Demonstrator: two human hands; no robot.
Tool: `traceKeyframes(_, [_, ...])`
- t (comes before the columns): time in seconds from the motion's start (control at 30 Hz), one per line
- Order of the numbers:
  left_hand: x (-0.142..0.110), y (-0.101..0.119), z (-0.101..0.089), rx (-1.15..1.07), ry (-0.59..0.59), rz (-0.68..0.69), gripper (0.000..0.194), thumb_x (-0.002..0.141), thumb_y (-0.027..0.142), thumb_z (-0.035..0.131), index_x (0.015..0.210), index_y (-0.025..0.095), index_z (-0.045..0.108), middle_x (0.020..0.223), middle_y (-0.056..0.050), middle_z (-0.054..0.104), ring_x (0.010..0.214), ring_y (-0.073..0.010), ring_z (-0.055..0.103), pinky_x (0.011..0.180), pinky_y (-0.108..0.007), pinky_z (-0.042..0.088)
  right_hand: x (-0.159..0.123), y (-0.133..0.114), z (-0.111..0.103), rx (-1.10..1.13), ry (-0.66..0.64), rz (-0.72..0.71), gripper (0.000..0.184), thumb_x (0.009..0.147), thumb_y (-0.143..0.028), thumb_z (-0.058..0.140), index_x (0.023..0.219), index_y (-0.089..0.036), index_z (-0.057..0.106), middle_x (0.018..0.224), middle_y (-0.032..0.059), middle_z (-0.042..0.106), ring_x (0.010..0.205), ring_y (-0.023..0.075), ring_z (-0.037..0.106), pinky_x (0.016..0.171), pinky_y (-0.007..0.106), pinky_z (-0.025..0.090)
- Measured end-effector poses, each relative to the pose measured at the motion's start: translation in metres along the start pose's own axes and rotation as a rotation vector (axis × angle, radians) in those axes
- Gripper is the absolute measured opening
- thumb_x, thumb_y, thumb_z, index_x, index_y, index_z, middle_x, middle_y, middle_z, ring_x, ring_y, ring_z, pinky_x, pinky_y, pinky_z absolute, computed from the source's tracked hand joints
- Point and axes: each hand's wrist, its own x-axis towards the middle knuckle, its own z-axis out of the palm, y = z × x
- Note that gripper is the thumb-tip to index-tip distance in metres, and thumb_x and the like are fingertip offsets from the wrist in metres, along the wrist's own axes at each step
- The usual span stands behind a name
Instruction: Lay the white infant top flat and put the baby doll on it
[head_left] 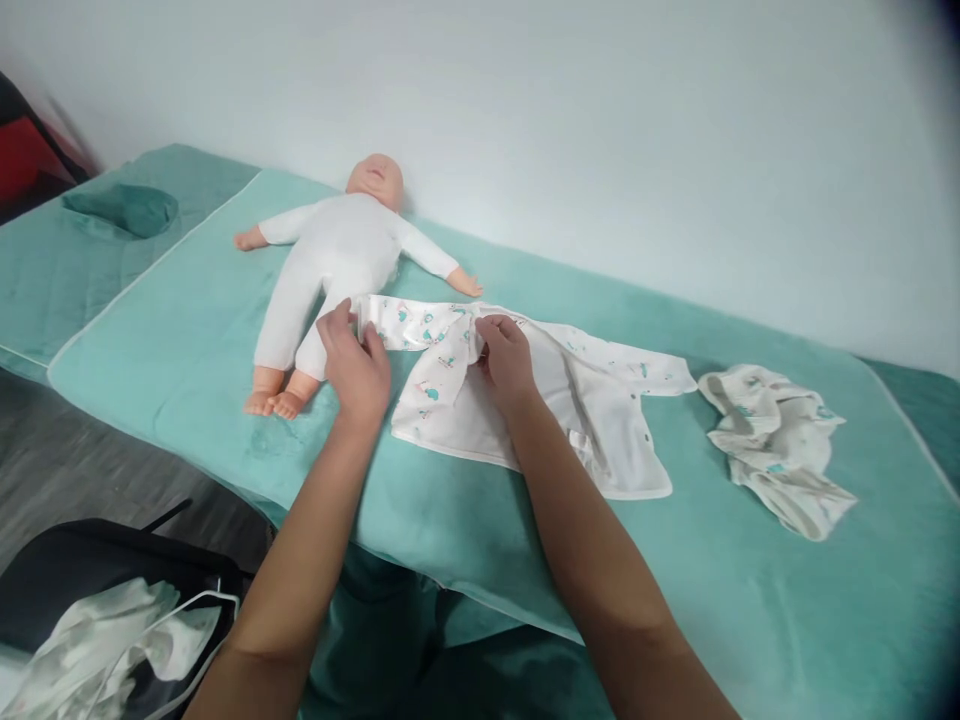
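A white baby shirt (487, 410) with a small green and pink print lies spread on the bed, its front open and its sleeves stretched to both sides. At the end of the left sleeve is my left hand (352, 365), thumb and fingers apart, the thumb touching the cuff. My right hand (508, 358) pinches the shirt's cloth near the neck and shoulder; the fingertips are partly hidden. Just beyond the left sleeve, a baby doll (337, 245) in a white body suit lies on its back with its arms out.
A crumpled printed baby garment (776, 440) lies to the right on the green bed cover (750, 600). Dark green cloth (124, 210) rests at the far left. At lower left, a black chair (97, 550) holds pale cloth (112, 650) and a white hanger (191, 600). A white wall (600, 130) stands behind.
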Motion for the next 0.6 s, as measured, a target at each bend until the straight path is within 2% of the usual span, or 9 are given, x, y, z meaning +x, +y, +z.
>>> traceKeyframes(0.1, [-0.017,0.003,-0.015,0.024,-0.015,0.030,0.030,0.101,0.034,0.048,0.124,0.015,0.054,0.110,-0.011,0.058,0.088,-0.0187,0.061,0.078,-0.034,0.051,-0.001,0.002,-0.002,-0.061,0.051,-0.067,0.026,0.078,-0.046,0.070,0.082,-0.026,0.054,0.066,-0.0061,0.046,0.057,0.0117,0.048,0.051,0.024,0.043])
traceKeyframes(0.17, [-0.032,0.005,-0.026,0.003,-0.152,0.123,0.023,0.102,0.034,0.048,0.112,0.018,0.060,0.097,-0.006,0.062,0.077,-0.0160,0.059,0.074,-0.032,0.049,-0.001,0.003,-0.004,-0.079,0.081,-0.075,0.025,0.078,-0.046,0.068,0.085,-0.026,0.055,0.067,-0.0057,0.050,0.060,0.0129,0.051,0.053,0.025,0.044])
traceKeyframes(0.23, [-0.046,0.008,-0.037,-0.007,-0.352,0.288,0.021,0.102,0.035,0.050,0.107,0.020,0.064,0.094,-0.005,0.066,0.084,-0.0177,0.063,0.079,-0.033,0.049,0.000,0.003,-0.005,-0.079,0.118,-0.067,0.024,0.076,-0.044,0.068,0.088,-0.026,0.057,0.070,-0.0052,0.054,0.062,0.0134,0.054,0.054,0.025,0.045])
traceKeyframes(0.3, [-0.060,0.012,-0.048,0.027,-0.533,0.460,0.023,0.099,0.039,0.056,0.112,0.022,0.066,0.106,-0.007,0.071,0.101,-0.0221,0.065,0.089,-0.038,0.049,0.000,0.003,-0.005,-0.063,0.147,-0.058,0.024,0.074,-0.041,0.069,0.088,-0.025,0.058,0.073,-0.0046,0.057,0.064,0.0133,0.056,0.055,0.025,0.046])
traceKeyframes(0.4, [-0.078,0.019,-0.061,0.120,-0.687,0.582,0.030,0.096,0.034,0.060,0.124,0.023,0.064,0.123,-0.010,0.069,0.118,-0.0264,0.060,0.106,-0.046,0.043,0.001,0.002,-0.007,-0.038,0.142,-0.036,0.026,0.070,-0.039,0.072,0.089,-0.025,0.060,0.076,-0.0037,0.062,0.066,0.0136,0.058,0.056,0.025,0.047])
traceKeyframes(0.5, [-0.089,0.020,-0.067,0.177,-0.691,0.539,0.034,0.095,0.021,0.056,0.128,0.022,0.063,0.128,-0.010,0.067,0.121,-0.0262,0.059,0.110,-0.047,0.042,0.001,-0.001,-0.010,-0.042,0.147,-0.003,0.028,0.066,-0.037,0.073,0.089,-0.024,0.061,0.075,-0.0032,0.062,0.064,0.0140,0.057,0.054,0.026,0.046])
traceKeyframes(0.6, [-0.095,0.015,-0.067,0.165,-0.624,0.505,0.030,0.096,0.018,0.052,0.122,0.023,0.067,0.118,-0.009,0.070,0.110,-0.0242,0.063,0.097,-0.042,0.049,0.000,-0.005,-0.014,-0.051,0.171,0.028,0.027,0.065,-0.036,0.071,0.088,-0.025,0.061,0.069,-0.0043,0.058,0.059,0.0136,0.053,0.048,0.026,0.041])
